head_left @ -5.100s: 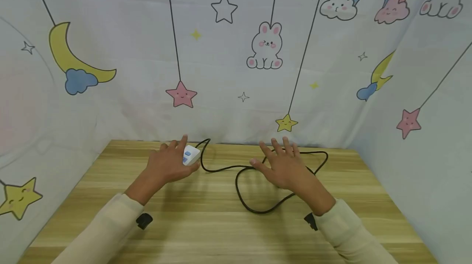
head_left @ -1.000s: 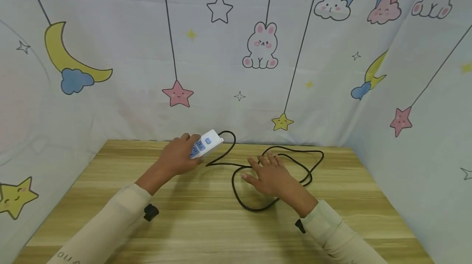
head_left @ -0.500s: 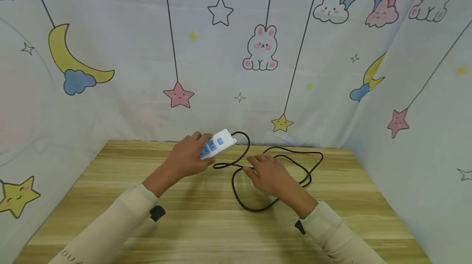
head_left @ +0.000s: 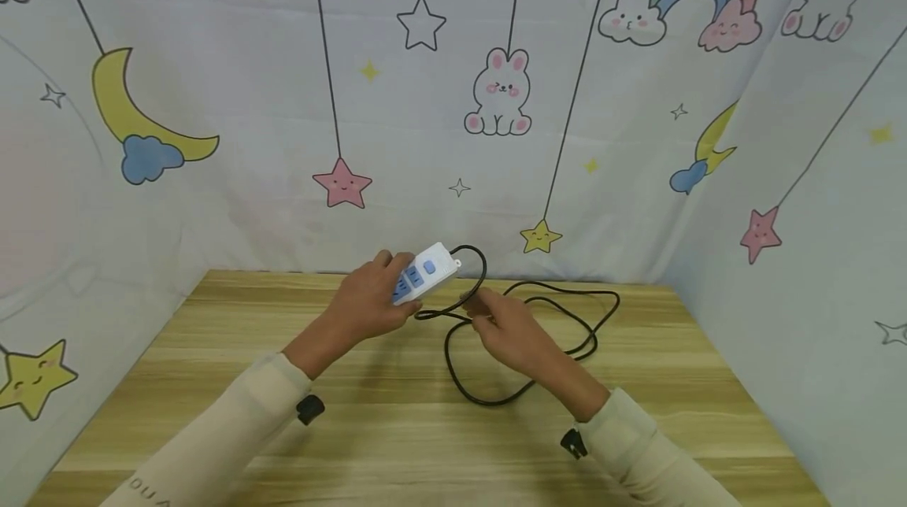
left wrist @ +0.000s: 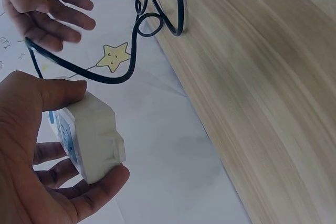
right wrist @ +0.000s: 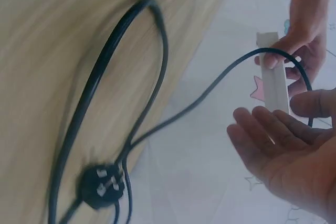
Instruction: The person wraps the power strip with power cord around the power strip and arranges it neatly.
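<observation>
My left hand (head_left: 364,298) grips a white power strip (head_left: 441,261) with blue sockets and a blue switch, holding it tilted above the table. In the left wrist view, the thumb lies on one side of the strip (left wrist: 94,135) and the fingers curl round the other. A black cable (head_left: 485,403) arcs from the strip's far end and lies in loops on the table. Beside that arc is my right hand (head_left: 513,334); in the right wrist view its fingers (right wrist: 257,140) are extended and loosely bent, with the cable passing close by the thumb. The cable's black plug (right wrist: 102,186) shows there too.
The wood-grain table (head_left: 397,444) ends at a white cloth backdrop (head_left: 269,216) printed with stars, moons and rabbits. Cloth also closes off both sides. A small black device (head_left: 309,409) sits under the left wrist, and another (head_left: 574,442) under the right.
The left hand has carried the power strip rightward, drawing the cable's arc along. The right hand has turned from palm down over the cable loops to thumb side up, nearer the strip.
</observation>
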Motion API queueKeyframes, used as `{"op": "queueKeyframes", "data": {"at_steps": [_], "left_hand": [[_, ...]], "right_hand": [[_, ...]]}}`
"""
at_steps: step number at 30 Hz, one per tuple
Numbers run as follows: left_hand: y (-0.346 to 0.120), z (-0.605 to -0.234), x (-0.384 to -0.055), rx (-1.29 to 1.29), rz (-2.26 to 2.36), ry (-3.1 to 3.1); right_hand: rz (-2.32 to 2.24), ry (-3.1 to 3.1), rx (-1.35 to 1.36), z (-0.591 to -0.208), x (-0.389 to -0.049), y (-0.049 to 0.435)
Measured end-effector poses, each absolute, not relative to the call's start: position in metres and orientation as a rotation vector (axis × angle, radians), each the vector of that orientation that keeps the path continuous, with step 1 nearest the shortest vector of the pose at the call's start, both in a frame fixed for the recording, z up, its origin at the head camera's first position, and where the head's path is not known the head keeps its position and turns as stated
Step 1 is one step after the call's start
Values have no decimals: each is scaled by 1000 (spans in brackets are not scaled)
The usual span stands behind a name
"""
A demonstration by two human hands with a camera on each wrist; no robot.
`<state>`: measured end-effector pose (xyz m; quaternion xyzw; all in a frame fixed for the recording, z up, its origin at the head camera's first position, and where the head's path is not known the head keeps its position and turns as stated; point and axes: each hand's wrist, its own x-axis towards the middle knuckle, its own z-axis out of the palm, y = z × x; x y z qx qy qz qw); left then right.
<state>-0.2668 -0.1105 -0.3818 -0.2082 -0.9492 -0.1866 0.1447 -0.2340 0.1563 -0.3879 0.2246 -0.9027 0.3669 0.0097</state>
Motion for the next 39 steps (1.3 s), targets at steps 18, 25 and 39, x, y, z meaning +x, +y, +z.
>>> {"op": "queueKeyframes", "data": {"at_steps": [18,25,39], "left_hand": [[-100,-392,-265,-698,-628,-2687],[-97,-394,-265,-721,-598,-2665],[-102,-392,-268,-677,-519,-2670]], "right_hand": [[2334,-2521,877,-387,-230,152],[2282,-2520,904,-385,-226,158],[1310,-2869,782,-381,-223,168]]}}
